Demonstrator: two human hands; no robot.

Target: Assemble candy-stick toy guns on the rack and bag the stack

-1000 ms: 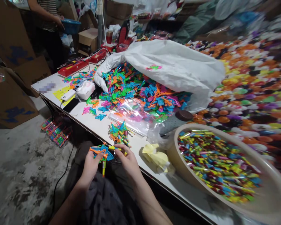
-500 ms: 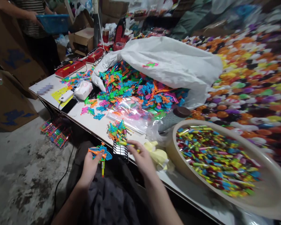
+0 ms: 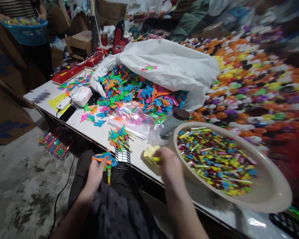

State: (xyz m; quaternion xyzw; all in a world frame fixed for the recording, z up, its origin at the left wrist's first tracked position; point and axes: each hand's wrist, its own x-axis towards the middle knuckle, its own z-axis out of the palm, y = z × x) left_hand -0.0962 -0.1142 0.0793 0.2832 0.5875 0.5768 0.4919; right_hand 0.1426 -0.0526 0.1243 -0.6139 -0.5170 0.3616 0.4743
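My left hand (image 3: 96, 172) is closed around several flat plastic toy pieces (image 3: 106, 160), orange, blue and green, above my lap. A thin yellow-and-red stick (image 3: 109, 176) hangs below them. My right hand (image 3: 171, 167), blurred, has its fingers pinched on a small yellow stick (image 3: 157, 159). It is over the table's front edge, between a crumpled pale-yellow wrapper (image 3: 150, 151) and a big beige basin (image 3: 175, 146) of short colourful sticks (image 3: 214, 159). A small heap of toy pieces and sticks (image 3: 119, 136) lies beside a black wire rack (image 3: 123, 158) at the edge.
A white sack (image 3: 164, 56) spills colourful plastic pieces (image 3: 139, 93) over the white table (image 3: 92, 131). A grey bottle (image 3: 173, 124) lies behind the basin. A phone (image 3: 67, 114) and tissue pack (image 3: 81, 95) sit left. Another person holds a blue basin (image 3: 26, 33).
My right hand has moved right, away from the small heap, toward the basin. My left hand keeps its toy pieces. The other person's blue basin has tipped, showing its contents, and shifted left.
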